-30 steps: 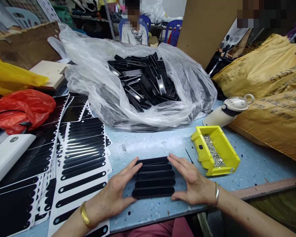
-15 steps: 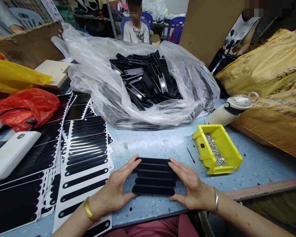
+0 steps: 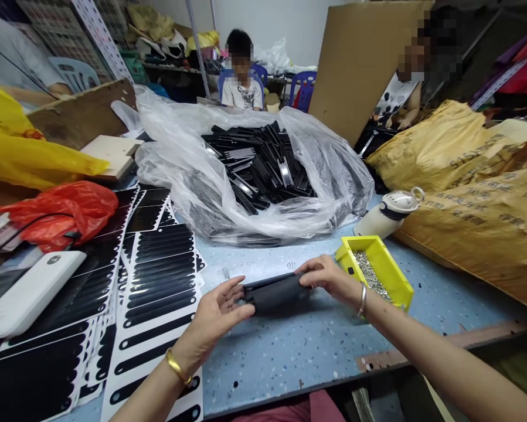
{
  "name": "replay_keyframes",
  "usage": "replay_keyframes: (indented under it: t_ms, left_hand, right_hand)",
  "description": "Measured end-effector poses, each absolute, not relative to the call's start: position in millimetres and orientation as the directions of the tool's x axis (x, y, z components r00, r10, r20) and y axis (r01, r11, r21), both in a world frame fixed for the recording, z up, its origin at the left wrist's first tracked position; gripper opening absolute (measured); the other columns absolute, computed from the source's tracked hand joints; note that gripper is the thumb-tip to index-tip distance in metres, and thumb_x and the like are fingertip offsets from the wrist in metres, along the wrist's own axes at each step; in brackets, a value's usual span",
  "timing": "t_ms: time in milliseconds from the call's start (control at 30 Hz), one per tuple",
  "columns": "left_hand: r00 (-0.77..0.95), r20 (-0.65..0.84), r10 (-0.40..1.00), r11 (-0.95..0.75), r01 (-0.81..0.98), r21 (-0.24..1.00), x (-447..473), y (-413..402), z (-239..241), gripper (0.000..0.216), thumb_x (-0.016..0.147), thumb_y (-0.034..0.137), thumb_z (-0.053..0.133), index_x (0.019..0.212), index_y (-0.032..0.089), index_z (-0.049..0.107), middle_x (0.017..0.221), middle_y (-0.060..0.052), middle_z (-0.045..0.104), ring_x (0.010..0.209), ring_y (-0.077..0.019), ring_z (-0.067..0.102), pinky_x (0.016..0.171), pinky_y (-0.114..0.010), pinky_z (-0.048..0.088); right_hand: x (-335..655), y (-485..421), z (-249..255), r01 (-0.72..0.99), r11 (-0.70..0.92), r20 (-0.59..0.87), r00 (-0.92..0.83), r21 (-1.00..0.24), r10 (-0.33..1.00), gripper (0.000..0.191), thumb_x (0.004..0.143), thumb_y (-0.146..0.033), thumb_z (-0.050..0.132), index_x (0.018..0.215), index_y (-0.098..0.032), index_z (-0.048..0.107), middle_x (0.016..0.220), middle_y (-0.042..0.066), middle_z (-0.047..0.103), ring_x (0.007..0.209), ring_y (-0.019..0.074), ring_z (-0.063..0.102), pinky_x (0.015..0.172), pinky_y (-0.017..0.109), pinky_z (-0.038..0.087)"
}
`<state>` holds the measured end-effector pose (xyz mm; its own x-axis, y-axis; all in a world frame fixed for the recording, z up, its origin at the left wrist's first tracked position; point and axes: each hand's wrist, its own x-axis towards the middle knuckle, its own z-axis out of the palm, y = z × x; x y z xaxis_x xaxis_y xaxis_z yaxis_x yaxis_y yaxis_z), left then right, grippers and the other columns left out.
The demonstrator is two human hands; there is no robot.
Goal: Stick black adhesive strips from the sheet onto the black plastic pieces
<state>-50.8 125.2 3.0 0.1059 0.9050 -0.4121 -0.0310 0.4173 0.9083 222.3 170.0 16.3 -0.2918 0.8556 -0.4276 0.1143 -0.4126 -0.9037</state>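
A bundle of flat black strips point(image 3: 276, 296) is tilted up just over the blue speckled table point(image 3: 254, 363), partly blurred. My left hand point(image 3: 214, 316) has its thumb and fingertips around the bundle's left end, the fingers somewhat spread. At the right end, my right hand point(image 3: 331, 280) pinches the strips between thumb and fingers. Left of my left hand lie white sheets point(image 3: 157, 328) carrying rows of black, round-ended strips. A yellow bin point(image 3: 395, 275) of small shiny metal pieces stands behind my right wrist.
A clear plastic bag point(image 3: 175, 176) full of black strip-like parts point(image 3: 267, 167) fills the table's far side. A white bottle point(image 3: 377, 220) and yellow sacks point(image 3: 474, 217) stand right. A red bag point(image 3: 78, 211) and white device point(image 3: 34, 293) lie left. People sit beyond.
The strips, lying flat in a row between my hands before, are now gathered and tipped up. My right hand has moved up at their right end. The view has tilted upward.
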Motion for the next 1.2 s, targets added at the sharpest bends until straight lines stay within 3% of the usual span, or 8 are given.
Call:
replay_keyframes:
  t_ms: [200,300,433,667,833,967,1067,1200]
  left_hand:
    - [0.003,-0.409,0.913,0.409,0.021,0.912,-36,166,-4,0.057,0.074,0.067,0.059,0.086,0.011,0.063,0.07,-0.003,0.064,0.051,-0.0119,0.059,0.049,-0.025,0.051]
    - [-0.02,-0.405,0.914,0.397,0.241,0.886,-32,186,-15,0.052,0.086,0.063,0.041,0.077,0.014,0.056,0.061,0.0,0.058,0.04,-0.0118,0.056,0.039,-0.024,0.046]
    - [-0.027,-0.402,0.915,0.38,0.394,0.837,-28,204,-20,0.036,0.087,0.049,0.047,0.078,0.015,0.057,0.049,0.003,0.053,0.029,-0.0131,0.05,0.029,-0.022,0.037]
    - [0.0,-0.333,0.943,0.295,0.463,0.836,-43,192,-17,0.064,0.079,0.053,0.06,0.126,0.01,0.053,0.061,0.001,0.062,0.046,-0.0168,0.061,0.045,-0.027,0.049]
    - [0.084,-0.055,0.995,-0.014,0.658,0.753,-57,159,-18,0.057,0.068,0.039,0.073,0.119,0.016,0.061,0.09,-0.006,0.07,0.076,-0.0207,0.066,0.073,-0.033,0.054]
    - [0.237,0.084,0.968,-0.236,0.739,0.631,-48,157,-24,0.041,0.069,0.015,0.064,0.11,0.018,0.064,0.097,-0.007,0.07,0.085,-0.0228,0.064,0.081,-0.036,0.051]
    - [0.306,0.104,0.946,-0.311,0.777,0.547,-41,165,-26,0.029,0.069,0.007,0.058,0.095,0.017,0.066,0.089,-0.008,0.067,0.087,-0.0239,0.062,0.081,-0.037,0.049]
    - [0.387,-0.013,0.922,-0.295,0.722,0.626,-47,171,-21,0.018,0.068,0.013,0.059,0.084,0.018,0.067,0.078,-0.004,0.065,0.075,-0.0205,0.059,0.073,-0.032,0.046]
  right_hand:
    - [210,221,18,0.176,-0.534,-0.558,-0.382,-0.827,0.737,0.03,0.073,-0.044,0.059,0.062,-0.016,0.055,0.049,-0.003,0.052,0.042,0.0115,0.05,0.041,0.023,0.046]
    - [203,242,14,0.337,-0.594,-0.683,-0.376,-0.73,0.626,0.039,0.087,-0.047,0.04,0.07,-0.016,0.056,0.052,-0.001,0.053,0.04,0.012,0.052,0.037,0.022,0.045]
    - [196,262,7,0.47,-0.611,-0.765,-0.293,-0.637,0.573,0.04,0.093,-0.042,0.035,0.071,-0.015,0.052,0.048,0.0,0.05,0.038,0.0186,0.059,0.03,0.023,0.042]
    - [199,251,1,0.491,-0.515,-0.655,-0.163,-0.702,0.738,0.036,0.096,-0.042,0.037,0.075,-0.015,0.049,0.049,0.001,0.055,0.041,0.0211,0.064,0.031,0.026,0.047]
    - [216,227,0,0.507,-0.378,-0.491,-0.107,-0.775,0.864,0.026,0.084,-0.037,0.061,0.086,-0.011,0.061,0.065,0.007,0.065,0.055,0.0195,0.067,0.034,0.022,0.049]
    - [220,216,-8,0.573,-0.255,-0.358,-0.073,-0.779,0.931,0.042,0.063,-0.017,0.077,0.103,-0.01,0.065,0.073,0.004,0.07,0.057,0.0165,0.064,0.041,0.021,0.048]
    - [210,215,-15,0.638,-0.182,-0.288,-0.065,-0.748,0.956,0.03,0.061,-0.012,0.074,0.091,-0.011,0.07,0.063,0.0,0.068,0.054,0.0153,0.061,0.046,0.022,0.047]
    - [199,215,-16,0.689,-0.119,-0.213,-0.053,-0.715,0.976,0.024,0.063,-0.019,0.076,0.086,-0.013,0.072,0.071,0.003,0.071,0.063,0.0182,0.064,0.055,0.025,0.049]
